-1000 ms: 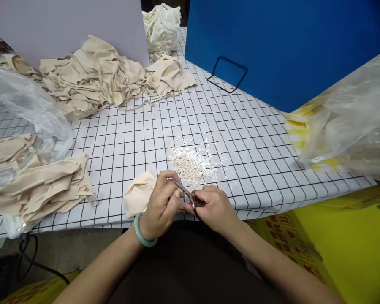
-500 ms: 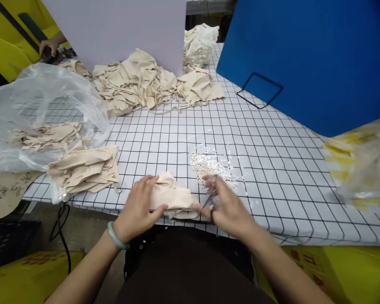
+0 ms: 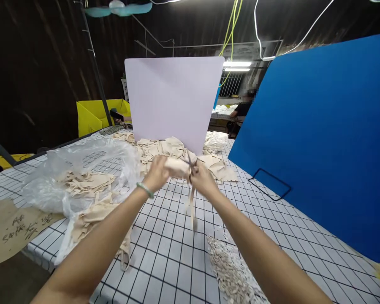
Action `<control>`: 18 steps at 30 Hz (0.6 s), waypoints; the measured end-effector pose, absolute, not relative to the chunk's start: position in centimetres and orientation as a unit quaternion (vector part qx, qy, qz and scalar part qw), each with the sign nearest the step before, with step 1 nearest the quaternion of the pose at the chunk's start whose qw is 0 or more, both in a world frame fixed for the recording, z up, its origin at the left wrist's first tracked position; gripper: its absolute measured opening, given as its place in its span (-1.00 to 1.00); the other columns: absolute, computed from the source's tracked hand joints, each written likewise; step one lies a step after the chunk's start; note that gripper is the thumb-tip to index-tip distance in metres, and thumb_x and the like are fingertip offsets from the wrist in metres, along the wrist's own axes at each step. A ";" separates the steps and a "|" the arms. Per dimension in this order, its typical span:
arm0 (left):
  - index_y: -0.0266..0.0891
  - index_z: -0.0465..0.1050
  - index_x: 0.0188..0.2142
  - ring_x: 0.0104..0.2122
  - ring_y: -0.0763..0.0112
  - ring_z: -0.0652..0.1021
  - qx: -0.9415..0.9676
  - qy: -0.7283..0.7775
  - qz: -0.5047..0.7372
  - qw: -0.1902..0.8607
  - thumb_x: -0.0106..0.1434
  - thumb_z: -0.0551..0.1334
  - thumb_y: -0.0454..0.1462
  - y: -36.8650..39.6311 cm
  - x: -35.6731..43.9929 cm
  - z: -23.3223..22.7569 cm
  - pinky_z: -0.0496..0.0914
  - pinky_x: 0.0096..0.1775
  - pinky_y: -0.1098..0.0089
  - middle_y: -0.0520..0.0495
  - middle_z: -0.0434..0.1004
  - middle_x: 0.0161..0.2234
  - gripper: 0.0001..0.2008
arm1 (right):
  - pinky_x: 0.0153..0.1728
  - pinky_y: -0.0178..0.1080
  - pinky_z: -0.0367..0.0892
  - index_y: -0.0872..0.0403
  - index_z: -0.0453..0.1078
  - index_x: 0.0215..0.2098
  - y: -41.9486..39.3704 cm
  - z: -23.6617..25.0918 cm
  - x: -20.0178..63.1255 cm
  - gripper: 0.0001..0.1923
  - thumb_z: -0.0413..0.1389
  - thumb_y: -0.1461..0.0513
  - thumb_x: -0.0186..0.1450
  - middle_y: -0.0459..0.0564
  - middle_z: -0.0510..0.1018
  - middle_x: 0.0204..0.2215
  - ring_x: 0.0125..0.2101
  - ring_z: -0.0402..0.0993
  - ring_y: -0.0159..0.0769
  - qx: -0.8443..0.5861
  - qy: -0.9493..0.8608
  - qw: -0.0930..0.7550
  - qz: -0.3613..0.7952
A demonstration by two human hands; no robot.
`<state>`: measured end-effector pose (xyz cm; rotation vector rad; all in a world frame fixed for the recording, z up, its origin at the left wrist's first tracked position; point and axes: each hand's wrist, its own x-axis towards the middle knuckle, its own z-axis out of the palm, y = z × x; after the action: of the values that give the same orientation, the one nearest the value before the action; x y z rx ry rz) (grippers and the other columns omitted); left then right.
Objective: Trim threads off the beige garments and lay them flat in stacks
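My left hand [image 3: 158, 173], with a pale green bangle [image 3: 145, 189] at the wrist, is closed on one end of a beige fabric piece [image 3: 177, 166] held up over the table. At its other end, my right hand [image 3: 202, 176] is closed around a pair of scissors [image 3: 190, 159], blades pointing up and away. Whether the right fingers also pinch the cloth is blurred. A narrow beige strap [image 3: 191, 211] dangles below the right hand. Just beyond both hands lies a heap of beige fabric pieces [image 3: 221, 168].
A mauve board [image 3: 174, 97] stands behind the heap; a large blue board [image 3: 323, 139] leans on the right. Clear plastic bag [image 3: 50, 177] and more beige pieces [image 3: 95, 215] lie left. Small white scraps [image 3: 231, 270] are piled on the checked tablecloth [image 3: 164, 240]. A person [image 3: 242, 109] sits far back.
Both hands have lifted the beige fabric piece from the table's near edge and moved it forward to the heap. The view has tilted up, showing the room behind.
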<state>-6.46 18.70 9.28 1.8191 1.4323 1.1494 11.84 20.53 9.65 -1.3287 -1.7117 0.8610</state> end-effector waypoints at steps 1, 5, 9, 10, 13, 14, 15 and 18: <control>-0.21 0.36 0.06 0.09 0.12 0.45 0.666 0.541 0.461 0.228 0.26 0.21 -0.28 20.1 -6.2 9.7 0.41 0.07 0.09 -0.24 0.40 0.08 -0.64 | -0.31 -0.19 0.31 0.01 0.30 -0.29 22.4 10.3 11.4 -0.82 0.17 0.26 0.14 0.00 0.53 -0.30 -0.27 0.44 -0.17 -0.539 -0.662 0.438 0.281; -0.16 0.15 0.28 0.32 0.00 0.19 0.652 0.539 0.453 0.281 0.32 0.19 -0.03 18.0 -3.8 5.2 0.22 0.24 -0.04 -0.26 0.14 0.32 -0.39 | -0.32 -0.20 0.29 0.01 0.33 -0.28 22.3 6.4 10.4 -0.72 0.24 0.09 0.12 -0.09 0.50 -0.40 -0.39 0.41 -0.24 -0.521 -0.651 0.445 0.327; -0.24 -0.01 0.35 0.33 0.04 0.18 0.657 0.557 0.416 0.291 0.37 0.11 -0.01 9.8 -3.4 -2.0 0.22 0.25 -0.02 -0.32 0.09 0.35 -0.33 | -0.41 -0.25 0.26 0.03 0.34 -0.33 16.5 -0.9 9.7 -0.63 0.27 -0.04 0.09 -0.13 0.44 -0.48 -0.47 0.34 -0.32 -0.497 -0.615 0.377 0.482; -0.25 0.04 0.33 0.34 0.04 0.16 0.666 0.585 0.398 0.236 0.38 0.10 -0.05 8.2 -4.3 -3.1 0.19 0.27 -0.02 -0.30 0.09 0.34 -0.38 | -0.43 -0.26 0.25 0.02 0.32 -0.32 15.4 -2.1 9.4 -0.60 0.27 -0.06 0.09 -0.15 0.42 -0.50 -0.49 0.32 -0.33 -0.507 -0.598 0.362 0.504; -0.28 0.26 0.22 0.30 -0.03 0.17 0.656 0.683 0.320 0.019 0.34 0.13 -0.26 5.7 -9.8 -3.9 0.14 0.26 -0.09 -0.31 0.20 0.27 -0.53 | -0.43 -0.27 0.25 0.00 0.26 -0.23 13.4 -4.0 7.8 -0.52 0.29 -0.08 0.07 -0.19 0.37 -0.50 -0.49 0.30 -0.34 -0.509 -0.578 0.323 0.550; -0.29 0.32 0.18 0.27 -0.08 0.20 0.631 0.720 0.287 -0.037 0.30 0.13 -0.34 5.5 -12.0 -3.5 0.14 0.23 -0.15 -0.33 0.25 0.23 -0.55 | -0.42 -0.26 0.27 -0.01 0.25 -0.20 13.0 -4.0 7.0 -0.49 0.30 -0.07 0.06 -0.19 0.38 -0.48 -0.47 0.32 -0.33 -0.496 -0.576 0.315 0.568; -0.30 0.38 0.13 0.24 -0.15 0.23 0.607 0.752 0.247 -0.069 0.25 0.14 -0.40 5.6 -14.1 -3.0 0.15 0.19 -0.22 -0.36 0.28 0.20 -0.56 | -0.40 -0.26 0.29 -0.02 0.24 -0.17 12.6 -3.9 6.3 -0.47 0.31 -0.06 0.05 -0.17 0.40 -0.45 -0.44 0.35 -0.32 -0.480 -0.577 0.309 0.584; -0.31 0.52 -0.21 0.00 -0.15 0.43 0.625 0.756 0.187 -0.050 0.20 0.14 -0.45 6.2 -16.6 -1.2 0.27 0.04 -0.28 -0.35 0.48 -0.11 -0.78 | -0.32 -0.21 0.34 -0.01 0.26 -0.16 11.6 -3.0 4.8 -0.50 0.32 -0.01 0.06 -0.11 0.44 -0.35 -0.34 0.41 -0.27 -0.438 -0.589 0.311 0.604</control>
<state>-16.62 6.17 -1.21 2.0292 2.4540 0.6057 4.85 11.55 -2.98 -1.1577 -1.5542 1.5952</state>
